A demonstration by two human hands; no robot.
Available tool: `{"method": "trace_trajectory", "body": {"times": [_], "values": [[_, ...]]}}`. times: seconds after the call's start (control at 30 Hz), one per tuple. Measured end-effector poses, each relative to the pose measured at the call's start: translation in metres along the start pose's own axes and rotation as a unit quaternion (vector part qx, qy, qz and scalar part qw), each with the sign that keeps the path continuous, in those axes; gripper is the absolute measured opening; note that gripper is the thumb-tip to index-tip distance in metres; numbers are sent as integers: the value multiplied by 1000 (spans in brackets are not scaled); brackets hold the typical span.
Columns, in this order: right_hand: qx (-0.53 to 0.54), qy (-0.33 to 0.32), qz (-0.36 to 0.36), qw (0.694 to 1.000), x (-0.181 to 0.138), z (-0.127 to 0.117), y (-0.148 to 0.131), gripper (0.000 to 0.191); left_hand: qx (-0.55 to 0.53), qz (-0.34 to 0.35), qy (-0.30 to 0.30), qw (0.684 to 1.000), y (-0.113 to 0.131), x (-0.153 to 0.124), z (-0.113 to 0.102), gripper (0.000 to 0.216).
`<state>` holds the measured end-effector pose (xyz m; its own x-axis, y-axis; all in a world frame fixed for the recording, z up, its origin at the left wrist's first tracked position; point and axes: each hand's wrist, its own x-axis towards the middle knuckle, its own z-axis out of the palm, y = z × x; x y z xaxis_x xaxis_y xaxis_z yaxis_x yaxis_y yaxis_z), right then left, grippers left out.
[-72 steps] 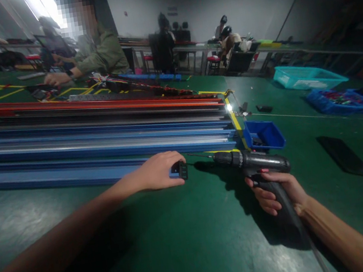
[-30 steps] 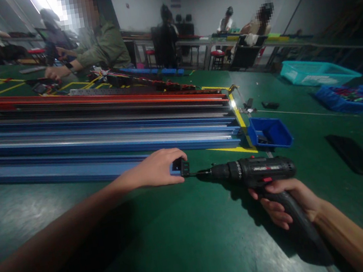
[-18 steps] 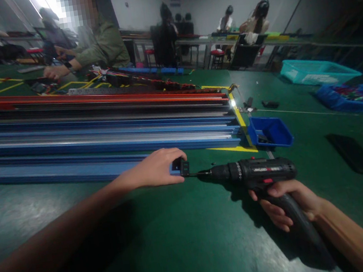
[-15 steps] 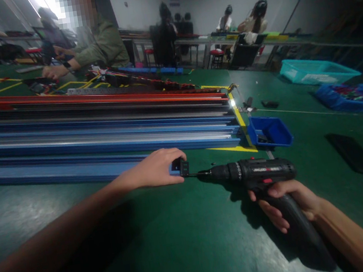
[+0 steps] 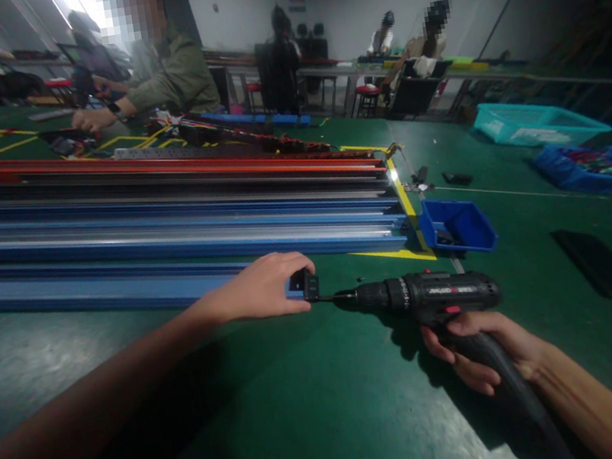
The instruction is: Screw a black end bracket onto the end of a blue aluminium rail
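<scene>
My left hand (image 5: 260, 288) grips the right end of a long blue metal profile (image 5: 90, 291), thumb and fingers around a small black end cap (image 5: 310, 284) there. A black cordless drill (image 5: 447, 293) lies level in my right hand (image 5: 488, 348), which is wrapped around its handle. The drill's thin bit (image 5: 339, 296) points left and its tip meets the end cap; whether it sits in a screw is too small to tell. A tiny dark piece (image 5: 361, 279) lies on the green table just behind the bit.
More blue profiles (image 5: 169, 238) and orange profiles (image 5: 186, 163) lie behind. A blue bin (image 5: 463, 225) with dark parts stands beyond the drill. At right are a flat black object (image 5: 602, 266), a blue tray (image 5: 601, 166) and a turquoise basket (image 5: 537, 122). A co-worker (image 5: 168, 74) sits across the table.
The drill and both hands hold nearly the same place, bit against the end cap. The fingers of my right hand have shifted slightly on the handle. The view has moved a little.
</scene>
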<state>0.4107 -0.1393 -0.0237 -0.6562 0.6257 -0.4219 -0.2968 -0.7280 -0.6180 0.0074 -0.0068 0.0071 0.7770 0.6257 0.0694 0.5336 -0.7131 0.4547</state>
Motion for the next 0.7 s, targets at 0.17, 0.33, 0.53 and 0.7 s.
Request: {"method": "trace_trajectory", "body": {"times": [0.17, 0.33, 0.53, 0.7], "values": [[12, 10, -1, 1000, 0, -1, -1, 32, 2, -4, -3, 1000, 2, 0, -1, 48], [18, -5, 1, 1000, 0, -2, -2, 31, 4, -10, -7, 1000, 2, 1, -2, 50], [24, -19, 1, 1000, 1, -4, -1, 29, 1, -11, -9, 1000, 5, 1, -3, 47], [29, -24, -3, 999, 1, -5, 0, 29, -2, -4, 0, 1000, 3, 0, -1, 46]]}}
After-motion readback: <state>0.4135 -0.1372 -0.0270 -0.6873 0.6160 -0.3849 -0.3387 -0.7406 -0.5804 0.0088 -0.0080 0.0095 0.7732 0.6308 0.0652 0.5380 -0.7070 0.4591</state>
